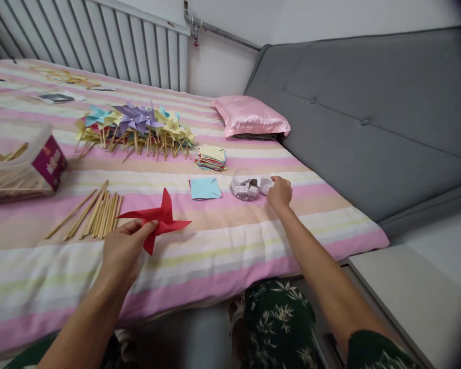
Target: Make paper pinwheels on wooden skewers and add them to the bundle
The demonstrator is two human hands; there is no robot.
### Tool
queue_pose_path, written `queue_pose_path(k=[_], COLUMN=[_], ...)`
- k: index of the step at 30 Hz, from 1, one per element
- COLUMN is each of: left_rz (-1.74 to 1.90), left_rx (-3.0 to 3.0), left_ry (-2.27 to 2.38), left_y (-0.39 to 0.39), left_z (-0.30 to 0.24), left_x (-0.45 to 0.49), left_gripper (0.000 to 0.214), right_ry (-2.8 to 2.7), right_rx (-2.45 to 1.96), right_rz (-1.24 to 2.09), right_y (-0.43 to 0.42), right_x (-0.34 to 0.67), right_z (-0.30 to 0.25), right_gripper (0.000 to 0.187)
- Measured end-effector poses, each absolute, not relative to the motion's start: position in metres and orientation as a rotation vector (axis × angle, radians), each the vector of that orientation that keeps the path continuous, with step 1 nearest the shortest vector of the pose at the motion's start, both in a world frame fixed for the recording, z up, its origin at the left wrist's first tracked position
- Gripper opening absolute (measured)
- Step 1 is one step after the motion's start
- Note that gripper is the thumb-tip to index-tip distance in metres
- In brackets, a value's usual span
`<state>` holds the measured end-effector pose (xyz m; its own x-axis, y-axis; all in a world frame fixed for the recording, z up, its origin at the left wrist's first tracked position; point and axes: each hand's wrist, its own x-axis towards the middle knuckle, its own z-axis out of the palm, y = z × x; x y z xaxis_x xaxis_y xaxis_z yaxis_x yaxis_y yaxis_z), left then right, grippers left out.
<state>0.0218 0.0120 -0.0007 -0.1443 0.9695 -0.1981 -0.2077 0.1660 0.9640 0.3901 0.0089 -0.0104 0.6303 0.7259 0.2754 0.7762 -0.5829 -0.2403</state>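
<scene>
Striped bedding (223, 246) covers a bed that runs back to a pale radiator (100, 43), with a grey padded headboard (349, 102) along the right and a pink pillow (253, 117) near it. Over the near part of the bed, the left forearm slants up and inward from the lower left, and the left hand (123, 246) holds a red paper pinwheel (164, 224) by its middle. Its thumb lies across the folded paper with the index finger behind, so the two are pinched together on it; the red blades spread out past the thumb. Just beside that hand lies a row of wooden sticks (104, 215), with a clear plastic tub (46, 166) of more sticks farther left.

Stretched out farther, the right arm slopes up and leftward from a dark green sleeve (380, 351). Its right hand (281, 192) is turned back upward, fingers bent down at a small clear cup (266, 184); whether the fingertips are closed on anything cannot be told. Touching or just left of the cup is a clear bowl (244, 191) with small packets inside. Blue paper (205, 188) lies between the hands, a stack of coloured paper (211, 156) behind it, and a heap of pinwheels on sticks (136, 120) farther back.
</scene>
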Motion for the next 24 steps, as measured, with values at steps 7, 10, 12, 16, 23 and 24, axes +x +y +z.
queue_pose_path(k=[7,10,12,16,23,24], left_rz=[1.243,1.23,1.23,1.237,1.23,1.233], left_rx=[0.828,0.84,0.852,0.876,0.904,0.909], left_ry=[1.257,1.253,1.248,1.235,1.273,1.271], left_y=[0.01,0.01,0.01,0.01,0.008,0.008], left_z=[-0.004,-0.004,-0.004,-0.003,-0.003,-0.003], left_x=[0.019,0.018,0.017,0.016,0.015,0.015], left_gripper=[0.02,0.02,0.02,0.02,0.022,0.022], right_ry=[-1.513,-1.495,-1.498,-1.549,-1.653,-1.666], right_rx=[-2.704,-2.766,-2.789,-2.808,-2.769,-2.755], right_rz=[0.065,0.088,0.115,0.193,0.24,0.24], right_y=[0.028,0.033,0.035,0.038,0.037,0.036], right_x=[0.413,0.413,0.413,0.418,0.423,0.424], right_z=[-0.015,-0.02,-0.021,-0.022,-0.025,-0.025], right_gripper=[0.023,0.024,0.026,0.035,0.041,0.039])
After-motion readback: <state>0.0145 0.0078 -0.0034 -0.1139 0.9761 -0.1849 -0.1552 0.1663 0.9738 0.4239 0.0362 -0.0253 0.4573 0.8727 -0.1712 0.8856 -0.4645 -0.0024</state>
